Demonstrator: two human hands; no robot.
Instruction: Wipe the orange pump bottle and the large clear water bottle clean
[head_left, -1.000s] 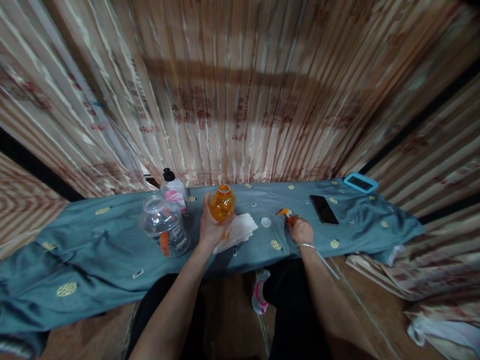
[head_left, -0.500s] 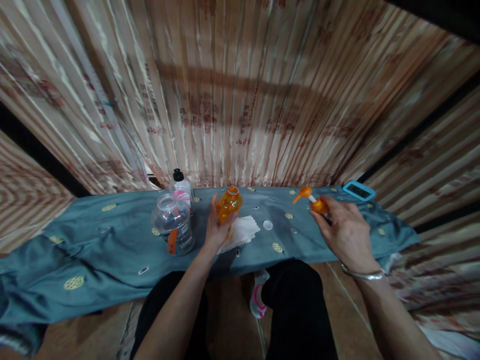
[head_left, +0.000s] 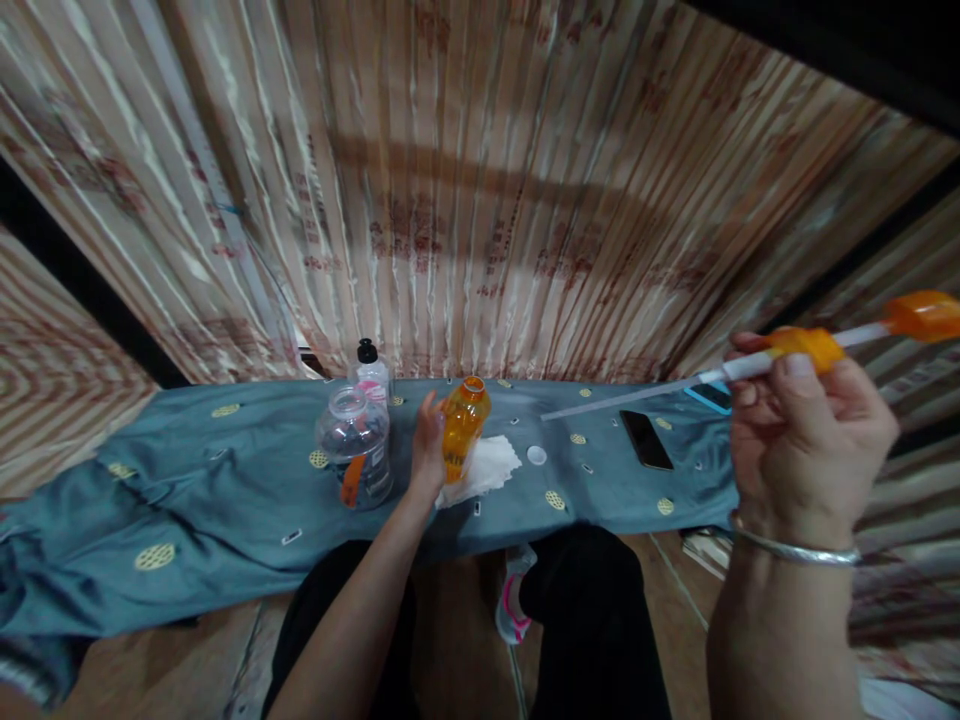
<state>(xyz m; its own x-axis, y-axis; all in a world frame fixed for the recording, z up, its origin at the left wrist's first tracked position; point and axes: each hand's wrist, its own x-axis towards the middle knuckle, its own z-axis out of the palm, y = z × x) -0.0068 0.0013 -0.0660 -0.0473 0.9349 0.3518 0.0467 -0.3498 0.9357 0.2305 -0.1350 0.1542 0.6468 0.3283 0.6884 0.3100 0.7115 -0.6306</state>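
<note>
Pump [head_left: 810, 352] head's nozzle looks cut off at frame edge.

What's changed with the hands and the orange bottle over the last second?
The right hand took the orange pump head off the blue cloth and raised it up and to the right, so its long tube now hangs in the air. The left hand kept its hold on the open orange bottle. The clear jar, tissue, white cap and phone stayed put.
</note>
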